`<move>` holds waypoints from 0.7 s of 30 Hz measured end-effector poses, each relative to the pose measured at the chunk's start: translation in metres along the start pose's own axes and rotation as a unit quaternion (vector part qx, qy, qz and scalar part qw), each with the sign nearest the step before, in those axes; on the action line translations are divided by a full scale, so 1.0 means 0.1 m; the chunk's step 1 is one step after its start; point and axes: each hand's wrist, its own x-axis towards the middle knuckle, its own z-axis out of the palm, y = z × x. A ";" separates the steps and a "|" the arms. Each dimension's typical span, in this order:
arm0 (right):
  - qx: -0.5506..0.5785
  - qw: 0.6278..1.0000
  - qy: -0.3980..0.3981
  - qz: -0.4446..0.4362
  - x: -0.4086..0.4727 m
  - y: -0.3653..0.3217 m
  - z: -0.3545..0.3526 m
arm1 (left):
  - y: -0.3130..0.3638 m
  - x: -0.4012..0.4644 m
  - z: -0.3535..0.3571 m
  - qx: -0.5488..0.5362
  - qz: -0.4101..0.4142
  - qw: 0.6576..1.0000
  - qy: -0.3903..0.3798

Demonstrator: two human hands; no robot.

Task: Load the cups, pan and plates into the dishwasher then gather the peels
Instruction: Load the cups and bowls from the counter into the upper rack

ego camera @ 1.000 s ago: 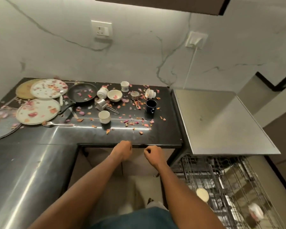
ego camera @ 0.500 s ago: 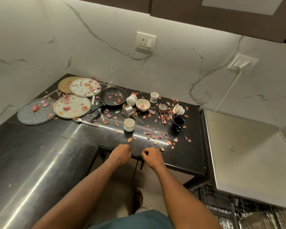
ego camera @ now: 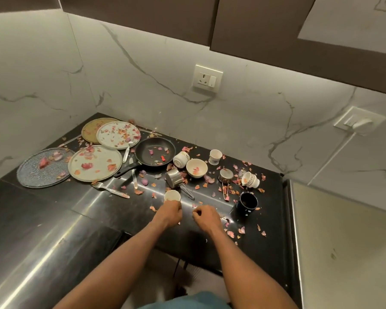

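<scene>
**Cup within reach, breakage and spills all around**

The left hand (ego camera: 168,214) has its grip curled just below the small white cup (ego camera: 172,195), knuckles touching or nearly touching its near wall; whether the fingers have actually closed round it I cannot tell, since the back of the hand hides them. The right hand (ego camera: 206,217) hovers beside it with fingers loosely curled, pinching nothing that shows.

Going left to right along the desk (ego camera: 54,219): the grey plate (ego camera: 44,167) and the two white plates (ego camera: 95,162) overlap, as does the tan plate (ego camera: 91,128) at the back, so lifting one could drag its neighbour or shed peels (ego camera: 232,233). A fork (ego camera: 110,190) lies just in front of them and could be knocked off. The pan (ego camera: 154,153) still carries scraps, and its handle points toward the plates; a careless pull would likely sweep them. Past it sit a tipped cup (ego camera: 180,159), a bowl (ego camera: 196,167) and a steel measuring cup (ego camera: 175,179) on its side close behind the white cup, which a hasty lift might nudge. Further right, the tipped patterned cup (ego camera: 251,179) could roll, and the dark mug (ego camera: 246,202) stands near the right hand, easy to clip. The dishwasher is out of view.
</scene>
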 end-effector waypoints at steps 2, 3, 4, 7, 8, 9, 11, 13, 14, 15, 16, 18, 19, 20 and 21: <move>0.004 1.000 -0.016 0.009 0.12 0.09 -0.05 | 0.08 0.12 0.05 -0.011 -0.001 1.000 -0.013; 0.009 1.000 -0.019 0.010 0.17 0.15 -0.07 | 0.12 0.18 0.08 -0.015 0.000 1.000 -0.015; 0.013 1.000 -0.018 0.009 0.23 0.19 -0.11 | 0.15 0.24 0.11 -0.018 0.000 1.000 -0.018; 0.017 1.000 -0.013 0.003 0.35 0.31 -0.24 | 0.27 0.39 0.20 -0.017 -0.003 1.000 -0.018; 0.012 1.000 -0.005 0.008 0.37 0.34 -0.27 | 0.31 0.43 0.22 -0.020 -0.006 1.000 -0.020; 0.000 1.000 0.019 0.014 0.38 0.38 -0.30 | 0.35 0.46 0.24 -0.023 -0.008 0.999 -0.024; -0.053 0.994 0.091 0.018 0.47 0.52 -0.32 | 0.43 0.56 0.30 -0.026 -0.004 0.999 -0.033; -0.126 0.984 0.123 0.014 0.52 0.63 -0.36 | 0.48 0.61 0.37 -0.019 -0.003 0.999 -0.051; -0.162 0.978 0.130 0.012 0.54 0.68 -0.40 | 0.50 0.63 0.41 -0.016 -0.004 0.998 -0.064; -0.191 0.972 0.138 0.009 0.56 0.72 -0.47 | 0.53 0.67 0.45 -0.014 -0.002 0.997 -0.076; -0.211 0.966 0.150 0.009 0.58 0.76 -0.54 | 0.57 0.71 0.48 -0.012 0.001 0.996 -0.084; -0.232 0.958 0.164 0.026 0.62 0.84 -0.66 | 0.67 0.81 0.50 -0.007 0.014 0.996 -0.089; -0.238 0.957 0.157 0.043 0.63 0.87 -0.69 | 0.72 0.86 0.50 -0.001 0.021 0.996 -0.091; -0.240 0.957 0.147 0.064 0.65 0.89 -0.72 | 0.76 0.91 0.50 0.006 0.025 0.995 -0.092; -0.237 0.958 0.135 0.087 0.66 0.91 -0.74 | 0.80 0.95 0.49 0.009 0.027 0.995 -0.092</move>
